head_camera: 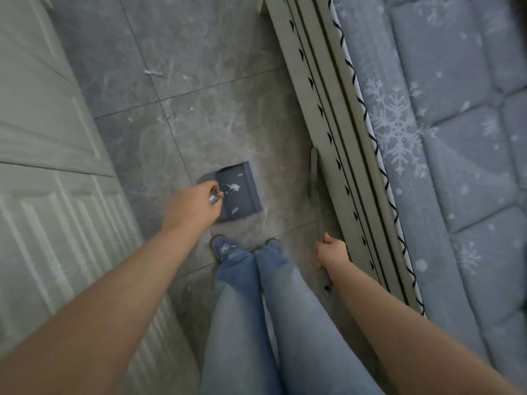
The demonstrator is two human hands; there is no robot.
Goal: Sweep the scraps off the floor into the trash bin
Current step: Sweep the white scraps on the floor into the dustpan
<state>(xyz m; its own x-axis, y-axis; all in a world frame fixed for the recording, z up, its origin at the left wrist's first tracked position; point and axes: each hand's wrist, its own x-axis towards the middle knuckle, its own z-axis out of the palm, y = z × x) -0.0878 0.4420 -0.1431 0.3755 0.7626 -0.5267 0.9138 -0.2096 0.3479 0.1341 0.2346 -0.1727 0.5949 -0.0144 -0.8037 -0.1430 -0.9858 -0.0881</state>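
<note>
A grey-blue dustpan sits on the tiled floor just ahead of my feet, with a few white paper scraps lying in it. My left hand grips the metal top of the dustpan's handle. My right hand holds the thin broom handle, and the broom's head rests on the floor against the bed frame. More white scraps lie on the tiles farther ahead. No trash bin is in view.
A pale panelled door or cabinet front fills the left side. A bed frame with a snowflake-patterned mattress runs along the right. My legs in jeans and shoes stand on the narrow strip of grey tiles between them.
</note>
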